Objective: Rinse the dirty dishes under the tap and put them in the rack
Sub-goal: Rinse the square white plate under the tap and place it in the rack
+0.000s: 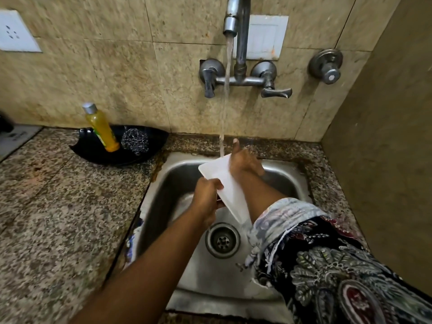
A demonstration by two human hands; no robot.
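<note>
While the left hand (205, 197) grips the wet white plate (224, 183) by its edge, the right hand (243, 160) lies flat on it; stiff, probably slippery.

The white plate (222, 181) is rectangular with rounded corners, plain and smooth. It is held tilted over the steel sink (177, 174), far edge raised toward the wall, near edge angled down toward the drain. The tap (233, 19) runs; its stream (225, 94) falls just at the plate's upper far corner. No rack is visible.
</note>
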